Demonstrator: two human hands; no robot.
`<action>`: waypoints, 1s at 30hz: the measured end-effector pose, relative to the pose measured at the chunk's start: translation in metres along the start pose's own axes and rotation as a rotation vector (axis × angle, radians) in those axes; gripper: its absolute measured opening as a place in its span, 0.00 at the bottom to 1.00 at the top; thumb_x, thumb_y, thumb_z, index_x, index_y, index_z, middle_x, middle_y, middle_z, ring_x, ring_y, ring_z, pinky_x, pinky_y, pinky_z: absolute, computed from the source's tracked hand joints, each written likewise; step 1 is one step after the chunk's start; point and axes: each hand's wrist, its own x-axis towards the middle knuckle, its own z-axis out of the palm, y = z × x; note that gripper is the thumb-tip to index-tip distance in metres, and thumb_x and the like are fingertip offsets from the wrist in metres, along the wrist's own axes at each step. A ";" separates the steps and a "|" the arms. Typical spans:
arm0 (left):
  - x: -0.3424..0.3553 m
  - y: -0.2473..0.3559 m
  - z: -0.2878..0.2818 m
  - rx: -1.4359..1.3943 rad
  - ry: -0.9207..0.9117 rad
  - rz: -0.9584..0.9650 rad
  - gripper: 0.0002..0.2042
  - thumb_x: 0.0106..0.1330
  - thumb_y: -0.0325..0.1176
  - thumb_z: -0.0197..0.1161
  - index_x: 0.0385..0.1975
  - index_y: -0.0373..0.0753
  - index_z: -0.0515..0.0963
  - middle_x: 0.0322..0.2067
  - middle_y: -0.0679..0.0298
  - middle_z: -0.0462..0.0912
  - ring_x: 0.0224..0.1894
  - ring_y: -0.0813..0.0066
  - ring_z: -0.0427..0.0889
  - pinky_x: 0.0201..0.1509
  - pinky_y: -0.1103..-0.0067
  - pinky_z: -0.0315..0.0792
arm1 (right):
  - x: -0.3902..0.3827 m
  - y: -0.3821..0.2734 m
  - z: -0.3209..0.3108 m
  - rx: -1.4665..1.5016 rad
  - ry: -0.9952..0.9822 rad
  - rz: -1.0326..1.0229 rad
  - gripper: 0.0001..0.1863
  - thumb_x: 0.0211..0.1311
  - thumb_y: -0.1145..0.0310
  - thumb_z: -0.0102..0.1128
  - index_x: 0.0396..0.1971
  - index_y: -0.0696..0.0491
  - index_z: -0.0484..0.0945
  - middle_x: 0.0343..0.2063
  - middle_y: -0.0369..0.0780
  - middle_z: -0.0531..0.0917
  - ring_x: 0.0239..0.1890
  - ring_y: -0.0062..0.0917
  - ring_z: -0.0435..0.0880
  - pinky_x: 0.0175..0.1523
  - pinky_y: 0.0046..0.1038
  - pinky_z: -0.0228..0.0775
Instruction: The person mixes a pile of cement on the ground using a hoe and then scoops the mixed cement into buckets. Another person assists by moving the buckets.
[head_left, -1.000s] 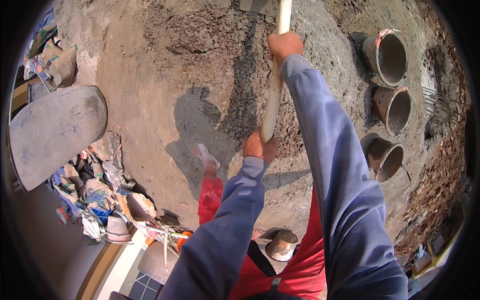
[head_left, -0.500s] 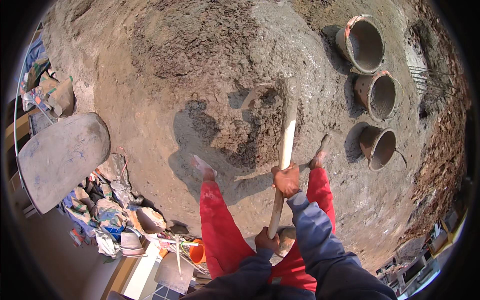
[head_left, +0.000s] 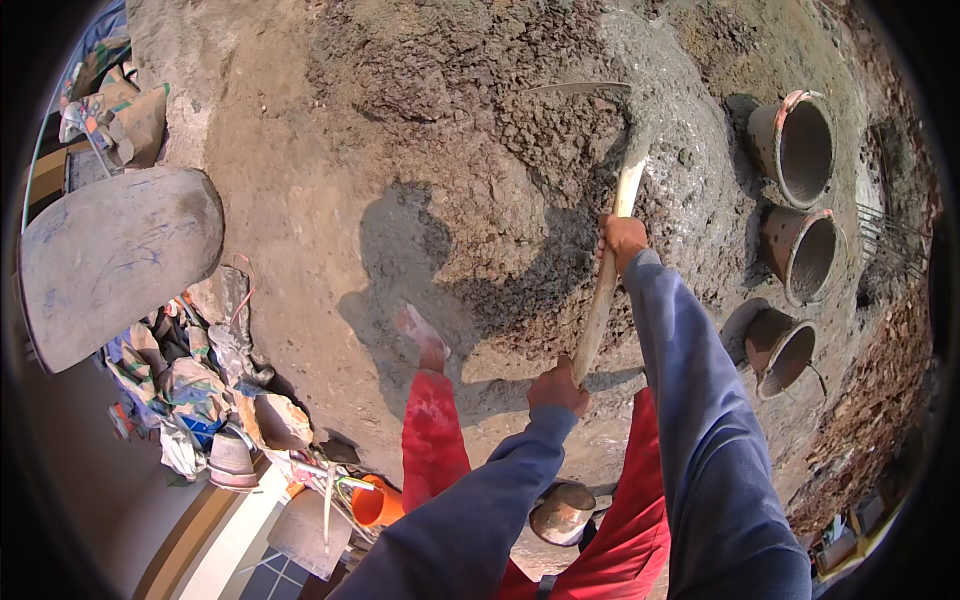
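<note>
A long-handled hoe (head_left: 632,178) reaches from near my legs up into lumpy wet grey-brown mix (head_left: 530,150), its curved blade (head_left: 578,88) at the upper middle and the lower shaft caked with grey. My right hand (head_left: 622,240) is closed around the wooden handle about halfway along. My left hand (head_left: 562,390) grips the handle's near end, below the right. My bare left foot (head_left: 425,335) stands on the wet ground left of the handle; my right foot is hidden behind my right arm.
Three mud-coated buckets (head_left: 805,150) line the right, with steel rods (head_left: 890,238) beyond. A large grey board (head_left: 120,250), sacks and rubbish (head_left: 180,390) lie left. An orange bucket (head_left: 375,502) and shovel (head_left: 305,535) are at lower left. Another metal bucket (head_left: 563,515) sits between my legs.
The hoe was drawn down toward my feet half a second ago. Now both hands have moved up and forward, and the blade is farther from me in the mix.
</note>
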 end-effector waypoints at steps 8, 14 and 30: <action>-0.194 -0.080 0.098 -0.395 0.029 -0.073 0.14 0.50 0.36 0.67 0.35 0.41 0.74 0.29 0.53 0.82 0.34 0.48 0.82 0.37 0.60 0.76 | -0.199 0.130 -0.046 -0.291 0.075 -0.063 0.12 0.51 0.73 0.64 0.30 0.63 0.73 0.17 0.39 0.77 0.14 0.23 0.77 0.16 0.27 0.67; -0.112 -0.069 0.016 -0.407 0.459 -0.052 0.13 0.45 0.29 0.68 0.31 0.42 0.75 0.25 0.56 0.80 0.30 0.52 0.81 0.33 0.64 0.75 | -0.247 -0.027 0.056 -0.139 -0.216 -0.352 0.12 0.56 0.71 0.66 0.28 0.60 0.71 0.14 0.37 0.75 0.12 0.21 0.76 0.15 0.24 0.66; -0.081 -0.043 0.037 -0.419 0.123 -0.274 0.17 0.52 0.36 0.66 0.42 0.42 0.77 0.34 0.51 0.84 0.40 0.49 0.83 0.42 0.63 0.76 | -0.103 0.046 0.083 -0.835 -0.027 -0.231 0.22 0.48 0.60 0.68 0.39 0.61 0.82 0.35 0.52 0.85 0.41 0.42 0.86 0.48 0.35 0.78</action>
